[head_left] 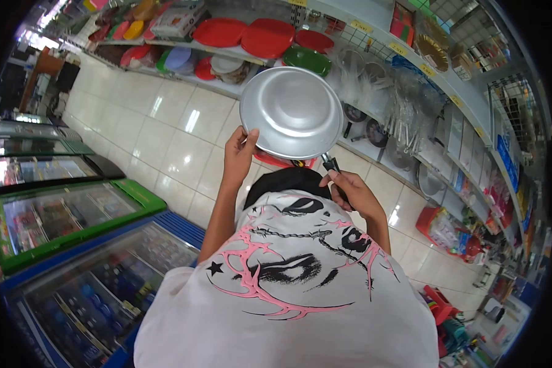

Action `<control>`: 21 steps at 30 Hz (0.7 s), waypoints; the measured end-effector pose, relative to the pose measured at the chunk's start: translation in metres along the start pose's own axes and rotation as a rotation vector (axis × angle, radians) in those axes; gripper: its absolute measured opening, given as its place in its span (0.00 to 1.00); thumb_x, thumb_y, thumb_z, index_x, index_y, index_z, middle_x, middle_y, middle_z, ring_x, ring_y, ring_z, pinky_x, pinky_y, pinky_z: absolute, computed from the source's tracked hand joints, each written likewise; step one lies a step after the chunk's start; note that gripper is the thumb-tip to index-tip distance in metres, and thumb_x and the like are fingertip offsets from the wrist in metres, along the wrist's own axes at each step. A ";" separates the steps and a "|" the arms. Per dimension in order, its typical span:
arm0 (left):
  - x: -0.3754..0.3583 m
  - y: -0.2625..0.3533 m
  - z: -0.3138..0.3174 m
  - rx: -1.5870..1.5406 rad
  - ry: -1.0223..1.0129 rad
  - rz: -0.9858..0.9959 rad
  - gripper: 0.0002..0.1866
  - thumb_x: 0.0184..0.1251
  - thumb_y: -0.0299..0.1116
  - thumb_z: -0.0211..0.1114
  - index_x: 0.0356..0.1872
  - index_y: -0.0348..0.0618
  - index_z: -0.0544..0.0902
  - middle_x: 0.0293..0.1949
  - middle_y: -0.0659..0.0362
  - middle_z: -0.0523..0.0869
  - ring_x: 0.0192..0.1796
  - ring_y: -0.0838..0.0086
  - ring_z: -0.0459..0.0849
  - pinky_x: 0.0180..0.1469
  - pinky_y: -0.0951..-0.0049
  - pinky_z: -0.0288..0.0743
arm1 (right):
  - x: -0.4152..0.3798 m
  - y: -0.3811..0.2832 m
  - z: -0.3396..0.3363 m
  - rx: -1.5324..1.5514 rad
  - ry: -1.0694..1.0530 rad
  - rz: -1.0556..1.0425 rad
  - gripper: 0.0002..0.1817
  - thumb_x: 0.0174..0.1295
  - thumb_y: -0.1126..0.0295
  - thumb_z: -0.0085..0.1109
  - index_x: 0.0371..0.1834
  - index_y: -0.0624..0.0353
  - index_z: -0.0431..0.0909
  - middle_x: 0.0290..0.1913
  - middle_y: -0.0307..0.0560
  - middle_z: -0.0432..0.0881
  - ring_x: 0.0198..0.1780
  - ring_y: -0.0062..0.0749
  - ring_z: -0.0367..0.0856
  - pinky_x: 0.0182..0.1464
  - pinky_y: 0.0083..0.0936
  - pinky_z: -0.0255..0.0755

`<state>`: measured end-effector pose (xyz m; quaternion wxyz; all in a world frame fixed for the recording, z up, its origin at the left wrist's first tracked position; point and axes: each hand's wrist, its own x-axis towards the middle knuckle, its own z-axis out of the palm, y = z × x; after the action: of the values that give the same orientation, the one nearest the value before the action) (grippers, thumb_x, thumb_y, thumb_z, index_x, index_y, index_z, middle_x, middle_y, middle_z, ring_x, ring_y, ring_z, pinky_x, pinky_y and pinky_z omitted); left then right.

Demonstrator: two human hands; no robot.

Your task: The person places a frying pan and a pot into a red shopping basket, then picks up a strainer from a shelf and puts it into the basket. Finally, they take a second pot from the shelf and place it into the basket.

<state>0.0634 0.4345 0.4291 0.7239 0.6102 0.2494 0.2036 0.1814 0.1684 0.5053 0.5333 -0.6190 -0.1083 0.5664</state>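
Note:
A silver frying pan (pixel 291 110) with a black handle (pixel 330 163) is held up in front of my body. My left hand (pixel 241 153) pinches its rim at the lower left, thumb on the near face and the other fingers mostly out of sight behind. Around the handle, below and to the right of the pan, my right hand (pixel 351 191) is closed. Part of the handle is covered by those fingers. Behind the pan's lower edge a red item (pixel 276 161) shows only in part.
Shelves on the right carry red plates (pixel 268 38), a green tray (pixel 307 60), hanging utensils (pixel 409 101) and more pans (pixel 376 132). On the left stand a green-framed chest freezer (pixel 73 224) and a blue one (pixel 98 294). A tiled floor (pixel 165 132) runs between.

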 end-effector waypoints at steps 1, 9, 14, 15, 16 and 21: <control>0.004 0.002 -0.007 0.002 0.017 -0.061 0.19 0.76 0.42 0.56 0.50 0.32 0.77 0.39 0.56 0.84 0.38 0.74 0.85 0.39 0.72 0.83 | 0.007 0.001 0.006 -0.169 0.126 -0.071 0.23 0.74 0.51 0.48 0.38 0.63 0.79 0.16 0.33 0.70 0.17 0.15 0.65 0.21 0.15 0.57; 0.012 0.080 -0.044 -0.225 0.109 -0.038 0.36 0.78 0.60 0.39 0.64 0.33 0.70 0.55 0.51 0.78 0.55 0.67 0.79 0.56 0.66 0.75 | 0.021 -0.004 0.032 -0.765 0.709 -0.523 0.13 0.59 0.62 0.66 0.38 0.60 0.78 0.23 0.54 0.79 0.23 0.48 0.80 0.27 0.33 0.70; 0.013 0.097 -0.042 -0.136 0.093 -0.097 0.25 0.79 0.50 0.48 0.51 0.35 0.79 0.44 0.58 0.85 0.46 0.78 0.83 0.48 0.76 0.75 | 0.031 0.010 0.025 -0.789 0.813 -0.764 0.11 0.48 0.69 0.68 0.33 0.60 0.80 0.29 0.50 0.83 0.27 0.44 0.82 0.30 0.33 0.74; 0.012 0.094 -0.040 -0.137 0.090 -0.095 0.25 0.79 0.50 0.48 0.51 0.35 0.79 0.44 0.58 0.85 0.46 0.78 0.83 0.48 0.76 0.75 | 0.032 0.011 0.023 -0.824 0.827 -0.812 0.11 0.46 0.69 0.68 0.33 0.59 0.81 0.29 0.49 0.83 0.28 0.43 0.83 0.31 0.32 0.75; 0.011 0.093 -0.035 -0.199 0.106 -0.095 0.25 0.79 0.50 0.48 0.50 0.35 0.80 0.43 0.58 0.85 0.45 0.78 0.83 0.48 0.76 0.75 | 0.034 0.010 0.019 -0.859 0.844 -0.867 0.12 0.43 0.70 0.68 0.33 0.59 0.81 0.30 0.48 0.84 0.29 0.42 0.83 0.32 0.32 0.76; 0.009 0.093 -0.018 -0.288 0.138 -0.086 0.23 0.79 0.49 0.49 0.47 0.37 0.80 0.41 0.60 0.86 0.42 0.80 0.83 0.46 0.77 0.75 | 0.028 0.015 0.017 -0.874 0.852 -0.819 0.14 0.41 0.71 0.69 0.34 0.58 0.82 0.29 0.46 0.83 0.29 0.41 0.83 0.33 0.31 0.77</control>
<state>0.0607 0.4704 0.5174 0.7932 0.4733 0.2926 0.2474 0.1703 0.1925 0.4808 0.4027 -0.8514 -0.3302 -0.0631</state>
